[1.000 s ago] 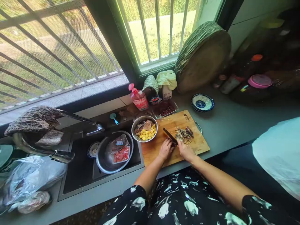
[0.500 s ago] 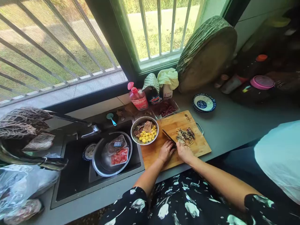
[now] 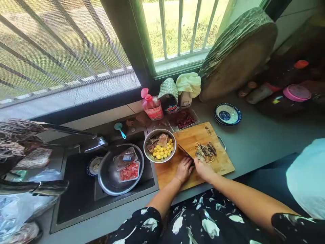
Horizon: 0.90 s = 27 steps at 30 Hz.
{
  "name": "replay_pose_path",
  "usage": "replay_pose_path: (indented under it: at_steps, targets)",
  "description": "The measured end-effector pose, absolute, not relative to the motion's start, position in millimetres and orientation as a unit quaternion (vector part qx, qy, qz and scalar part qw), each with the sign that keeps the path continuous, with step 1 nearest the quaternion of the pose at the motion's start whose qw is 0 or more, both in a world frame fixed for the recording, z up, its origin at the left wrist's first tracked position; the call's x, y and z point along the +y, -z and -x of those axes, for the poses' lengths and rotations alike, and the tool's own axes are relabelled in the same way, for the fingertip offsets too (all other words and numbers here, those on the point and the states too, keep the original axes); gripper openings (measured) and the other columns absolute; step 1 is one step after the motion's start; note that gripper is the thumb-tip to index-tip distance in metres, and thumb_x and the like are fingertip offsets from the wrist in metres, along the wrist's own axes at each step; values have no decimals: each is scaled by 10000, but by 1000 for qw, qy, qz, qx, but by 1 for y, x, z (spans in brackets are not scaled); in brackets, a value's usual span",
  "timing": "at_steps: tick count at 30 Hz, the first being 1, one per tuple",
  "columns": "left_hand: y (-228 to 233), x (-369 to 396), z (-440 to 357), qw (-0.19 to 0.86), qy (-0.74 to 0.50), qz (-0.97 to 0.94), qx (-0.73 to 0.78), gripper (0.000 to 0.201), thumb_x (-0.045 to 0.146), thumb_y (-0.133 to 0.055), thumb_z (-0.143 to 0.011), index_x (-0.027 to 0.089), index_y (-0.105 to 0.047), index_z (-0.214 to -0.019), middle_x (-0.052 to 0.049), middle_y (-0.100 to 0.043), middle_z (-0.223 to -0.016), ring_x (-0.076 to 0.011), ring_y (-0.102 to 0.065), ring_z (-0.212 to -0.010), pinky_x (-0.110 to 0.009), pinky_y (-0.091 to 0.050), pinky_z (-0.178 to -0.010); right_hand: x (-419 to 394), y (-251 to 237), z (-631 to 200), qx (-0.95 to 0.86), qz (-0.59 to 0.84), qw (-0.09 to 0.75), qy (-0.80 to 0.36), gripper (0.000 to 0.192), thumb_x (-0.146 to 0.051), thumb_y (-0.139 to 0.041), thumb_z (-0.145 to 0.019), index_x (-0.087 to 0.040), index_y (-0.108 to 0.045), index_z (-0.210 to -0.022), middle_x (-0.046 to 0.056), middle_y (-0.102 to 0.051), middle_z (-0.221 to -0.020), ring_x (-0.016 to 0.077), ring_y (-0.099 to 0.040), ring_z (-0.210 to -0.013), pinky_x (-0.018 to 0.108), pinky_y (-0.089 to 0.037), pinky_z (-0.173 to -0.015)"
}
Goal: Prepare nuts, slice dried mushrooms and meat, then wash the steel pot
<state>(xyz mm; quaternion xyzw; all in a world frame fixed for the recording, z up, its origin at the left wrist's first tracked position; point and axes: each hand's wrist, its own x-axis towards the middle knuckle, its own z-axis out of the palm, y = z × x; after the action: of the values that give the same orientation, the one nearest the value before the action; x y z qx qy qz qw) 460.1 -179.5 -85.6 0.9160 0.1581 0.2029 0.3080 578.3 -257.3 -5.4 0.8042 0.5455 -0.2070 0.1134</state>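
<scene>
Fingers of the right hand (image 3: 204, 170), in the head view, clamp round the knife (image 3: 185, 151), blade slanting far left; the left hand's (image 3: 183, 170) bunch together on its near side, chopped strips (image 3: 205, 151) lying right on the cutting board (image 3: 186, 138)

A pink pump bottle (image 3: 153, 110) stands below the window frame (image 3: 134, 44). Nearby, a pale-yellow cloth (image 3: 189, 84) drapes over a second bottle (image 3: 186, 101). A round chopping block (image 3: 241, 62) leans on edge by the window bars (image 3: 180, 27). Blue-and-white plates (image 3: 228, 114) are stacked on the counter (image 3: 256, 142), left of a pink-lidded jar (image 3: 297, 93).
</scene>
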Motion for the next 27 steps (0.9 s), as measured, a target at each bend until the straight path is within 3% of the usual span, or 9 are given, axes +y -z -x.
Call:
replay_pose_path:
  at_steps: [10, 18, 27]
  targets:
    - [89, -181, -461, 298, -213, -914, 174, 281, 245, -451, -812, 190, -571, -1060, -85, -570, -1094, -211, -446, -1130, -417, -382, -975, -237, -5, -582, 553, -795, 121, 215, 229, -104, -315, -815, -134, -382, -1032, 142, -626, -826, 200, -622, -793, 269, -433, -653]
    - [90, -180, -459, 308, -283, -897, 142, 213, 196, -451, -819, 187, -621, -946, -60, -630, -948, -172, -513, -1033, -383, -438, -907, -236, -6, -585, 564, -791, 119, 202, 211, -120, -291, -838, -127, -382, -1028, 149, -631, -812, 204, -628, -771, 280, -435, -645]
    - [91, -184, -457, 280, -252, -907, 187, 378, 345, -522, -784, 137, -528, -1100, -113, -538, -1116, -220, -427, -1126, -403, -397, -952, -262, -3, -583, 540, -812, 123, 184, 218, -109, -306, -834, -124, -381, -1038, 126, -634, -796, 204, -630, -760, 271, -440, -612]
